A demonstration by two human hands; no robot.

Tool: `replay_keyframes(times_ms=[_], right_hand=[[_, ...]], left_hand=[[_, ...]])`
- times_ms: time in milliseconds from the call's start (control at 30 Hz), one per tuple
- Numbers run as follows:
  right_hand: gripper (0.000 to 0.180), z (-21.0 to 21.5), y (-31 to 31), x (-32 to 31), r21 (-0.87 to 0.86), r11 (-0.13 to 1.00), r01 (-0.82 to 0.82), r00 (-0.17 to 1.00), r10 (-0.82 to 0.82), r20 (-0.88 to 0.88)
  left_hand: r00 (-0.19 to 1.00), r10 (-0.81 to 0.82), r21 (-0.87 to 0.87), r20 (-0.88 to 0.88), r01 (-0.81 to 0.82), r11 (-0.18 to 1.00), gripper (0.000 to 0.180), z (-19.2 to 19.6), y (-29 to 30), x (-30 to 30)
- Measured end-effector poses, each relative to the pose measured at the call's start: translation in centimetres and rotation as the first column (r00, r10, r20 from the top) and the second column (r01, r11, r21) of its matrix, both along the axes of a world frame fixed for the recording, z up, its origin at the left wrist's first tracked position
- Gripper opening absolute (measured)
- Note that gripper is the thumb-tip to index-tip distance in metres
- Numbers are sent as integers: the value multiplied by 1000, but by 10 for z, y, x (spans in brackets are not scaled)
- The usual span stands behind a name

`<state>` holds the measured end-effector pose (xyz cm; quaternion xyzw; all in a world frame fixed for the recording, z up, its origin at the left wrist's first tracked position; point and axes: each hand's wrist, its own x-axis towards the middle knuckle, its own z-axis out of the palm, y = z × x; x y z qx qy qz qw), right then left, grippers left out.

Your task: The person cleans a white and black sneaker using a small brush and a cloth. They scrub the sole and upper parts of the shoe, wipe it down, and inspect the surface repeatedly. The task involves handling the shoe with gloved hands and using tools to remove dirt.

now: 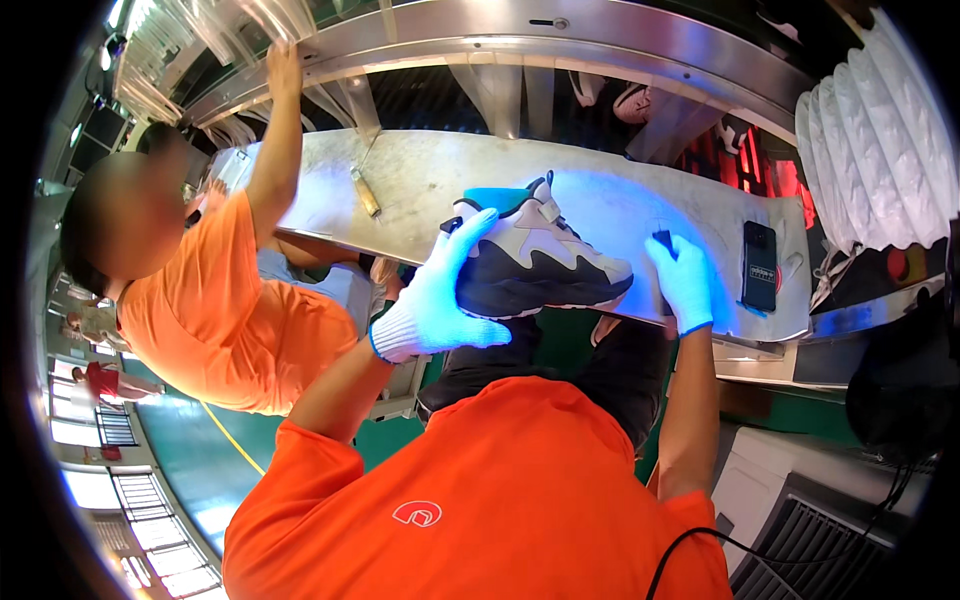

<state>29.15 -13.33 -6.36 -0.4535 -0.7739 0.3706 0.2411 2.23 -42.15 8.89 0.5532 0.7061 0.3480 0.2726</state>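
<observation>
My left hand (432, 300), in a white knit glove, grips a sneaker (535, 270) at its heel end. The shoe is grey and white with black panels, a teal lining and a dark sole, and its toe points right. It is held up over the near edge of the worktable (420, 170). To its right, my gloved right hand (684, 283) is closed on a small dark tool (662, 240), whose kind I cannot make out. Blue-violet light falls on both gloves and the tabletop around the right hand.
A black phone (759, 265) lies at the table's right end. A wooden-handled tool (366, 193) rests at the left. Behind, shoes sit under a metal frame (420, 40) with clear plastic strips. A white ribbed duct (870, 140) hangs right. A person in orange (240, 300) works at left.
</observation>
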Motion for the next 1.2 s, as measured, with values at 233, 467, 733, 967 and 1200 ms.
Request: replay_keyframes(times_ms=[233, 467, 733, 967, 1200], right_hand=[[15, 96, -53, -97, -546, 584, -601, 151, -587, -795], [39, 89, -53, -115, -377, 673, -637, 79, -429, -900], [50, 94, -79, -113, -350, 712, -608, -14, -450, -893], [46, 94, -82, -116, -251, 495, -832, -127, -610, -782], [39, 138, -104, -117, -410, 685, -602, -13, -522, -853]], left_hand=[[996, -52, -4, -71, 52, 999, 132, 12, 14, 3], [994, -58, -26, -93, 56, 998, 131, 16, 19, 10], [973, -106, -60, -203, 96, 994, 133, 27, 27, 15], [972, -127, -80, -197, 113, 990, 132, 36, 30, 22], [949, -154, -41, -276, 149, 988, 127, 38, 34, 31]])
